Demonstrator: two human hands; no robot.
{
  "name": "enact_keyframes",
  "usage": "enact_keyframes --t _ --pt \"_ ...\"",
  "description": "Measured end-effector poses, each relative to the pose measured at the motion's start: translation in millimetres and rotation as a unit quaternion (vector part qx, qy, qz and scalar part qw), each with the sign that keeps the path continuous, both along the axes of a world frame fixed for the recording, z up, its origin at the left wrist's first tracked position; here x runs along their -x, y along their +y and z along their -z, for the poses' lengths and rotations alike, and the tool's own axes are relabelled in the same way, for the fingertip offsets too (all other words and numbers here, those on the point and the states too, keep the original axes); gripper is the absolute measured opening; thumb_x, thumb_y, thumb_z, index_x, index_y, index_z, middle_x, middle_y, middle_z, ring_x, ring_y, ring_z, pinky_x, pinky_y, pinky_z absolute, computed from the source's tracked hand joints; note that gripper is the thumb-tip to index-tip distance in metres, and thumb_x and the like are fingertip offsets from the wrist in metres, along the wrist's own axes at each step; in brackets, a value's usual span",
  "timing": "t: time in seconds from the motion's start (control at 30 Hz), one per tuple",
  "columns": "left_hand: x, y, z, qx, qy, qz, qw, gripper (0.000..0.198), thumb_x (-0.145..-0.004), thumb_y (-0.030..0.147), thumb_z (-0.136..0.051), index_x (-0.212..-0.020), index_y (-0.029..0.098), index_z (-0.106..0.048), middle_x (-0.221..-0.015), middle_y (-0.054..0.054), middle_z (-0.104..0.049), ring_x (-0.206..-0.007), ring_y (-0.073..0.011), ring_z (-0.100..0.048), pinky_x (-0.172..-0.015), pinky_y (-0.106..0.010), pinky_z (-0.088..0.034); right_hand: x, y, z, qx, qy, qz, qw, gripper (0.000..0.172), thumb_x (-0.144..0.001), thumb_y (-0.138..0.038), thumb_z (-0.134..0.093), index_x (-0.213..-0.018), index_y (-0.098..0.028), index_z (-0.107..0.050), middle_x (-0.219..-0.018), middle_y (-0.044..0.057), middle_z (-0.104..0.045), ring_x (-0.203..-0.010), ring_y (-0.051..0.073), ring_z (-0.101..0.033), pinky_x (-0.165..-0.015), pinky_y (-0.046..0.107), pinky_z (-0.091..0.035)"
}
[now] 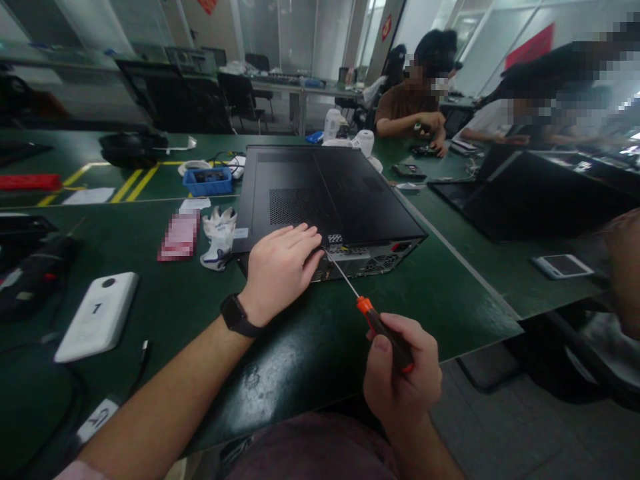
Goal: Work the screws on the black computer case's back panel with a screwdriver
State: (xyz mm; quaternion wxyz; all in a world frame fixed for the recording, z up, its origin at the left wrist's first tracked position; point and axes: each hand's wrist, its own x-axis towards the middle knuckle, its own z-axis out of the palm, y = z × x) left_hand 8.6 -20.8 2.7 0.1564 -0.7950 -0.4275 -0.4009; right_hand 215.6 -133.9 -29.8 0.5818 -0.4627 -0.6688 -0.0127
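Note:
A black desktop computer case (345, 193) lies on its side, its back panel with a fan grille (383, 264) facing me. My left hand (283, 263) rests on the case's near edge, fingers stretched out over the top and thumb down by the back panel. In my right hand (405, 370) is a screwdriver (383, 327) with a black and orange handle, gripped from behind. Its thin shaft points up and left to the back panel's upper edge, right beside my left thumb. The exact spot under the tip is too small to make out.
Left of the case lie a white-grey glove (219, 237), a pink packet (180, 235), a blue bin (207, 181) and a white power bank (97, 317). On the right are a black open laptop (520, 190) and a phone (563, 266). A co-worker (415, 100) sits across the table.

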Motion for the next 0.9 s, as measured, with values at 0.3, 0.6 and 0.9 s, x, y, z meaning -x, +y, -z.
enact_keyframes --t 0.3,0.6,0.9 --pt "-0.7 -0.8 -0.9 -0.001 0.002 -0.003 1.0 0.019 -0.098 0.022 -0.069 -0.114 0.015 -0.076 -0.124 -0.01 -0.081 -0.118 -0.027 -0.077 -0.106 -0.046 -0.061 -5.8 -0.3 9.2 0.012 0.02 -0.026 0.999 0.031 -0.098 -0.02 -0.059 -0.128 -0.019 -0.066 -0.103 0.008 -0.075 -0.08 0.02 -0.074 -0.069 0.036 -0.064" --pt "-0.7 -0.9 -1.1 0.006 0.001 -0.003 1.0 0.019 -0.1 0.024 -0.067 -0.115 0.016 -0.076 -0.124 -0.01 -0.081 -0.119 -0.0268 -0.077 -0.106 -0.047 -0.061 -1.9 -0.4 1.0 -0.005 -0.01 -0.024 1.0 0.033 -0.093 -0.012 -0.062 -0.125 -0.02 -0.065 -0.102 0.007 -0.074 -0.081 0.019 -0.074 -0.071 0.034 -0.064" --pt "-0.2 -0.9 -0.5 0.019 -0.005 -0.001 1.0 0.02 -0.1 0.024 -0.067 -0.116 0.018 -0.077 -0.126 -0.01 -0.08 -0.121 -0.0273 -0.076 -0.109 -0.048 -0.059 -2.2 -5.4 8.7 0.043 0.023 -0.002 0.999 0.033 -0.098 -0.022 -0.06 -0.13 -0.02 -0.064 -0.102 0.008 -0.075 -0.076 0.018 -0.074 -0.065 0.032 -0.063"
